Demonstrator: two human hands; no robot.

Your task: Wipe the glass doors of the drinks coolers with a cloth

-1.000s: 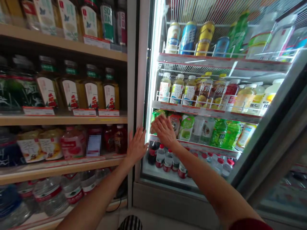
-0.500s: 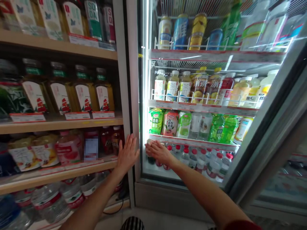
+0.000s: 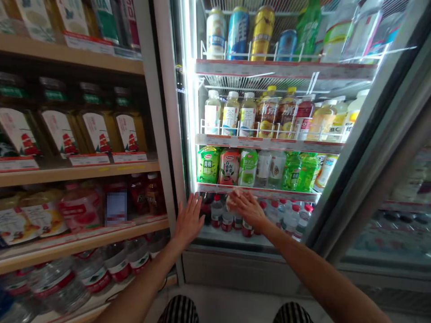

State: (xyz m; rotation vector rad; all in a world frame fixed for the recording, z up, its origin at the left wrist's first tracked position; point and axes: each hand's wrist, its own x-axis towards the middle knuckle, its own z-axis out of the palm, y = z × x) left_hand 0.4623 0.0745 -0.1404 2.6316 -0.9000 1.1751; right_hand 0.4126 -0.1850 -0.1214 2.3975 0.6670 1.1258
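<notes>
My left hand (image 3: 189,220) lies flat with fingers spread against the left edge of a lit drinks cooler's door (image 3: 183,152). My right hand (image 3: 249,210) presses a crumpled pale cloth (image 3: 231,200) to the door's glass, just below the rail of the third shelf. Most of the cloth is hidden under the fingers. Behind the glass, small red-capped water bottles (image 3: 217,211) stand at the bottom. Above them are a green drink bottle (image 3: 208,166) and a red drink bottle (image 3: 229,167).
Wooden shelves (image 3: 81,172) with tea bottles (image 3: 96,125) and large water bottles (image 3: 57,282) stand at left. Cans (image 3: 262,32) fill the cooler's upper shelf. A thick metal door frame (image 3: 363,166) slants up the right side. My knees (image 3: 178,309) show at the bottom.
My right hand went down and left with the cloth, then back to the right along the lower glass. My left hand stays at the door's edge, while the view shifts right.
</notes>
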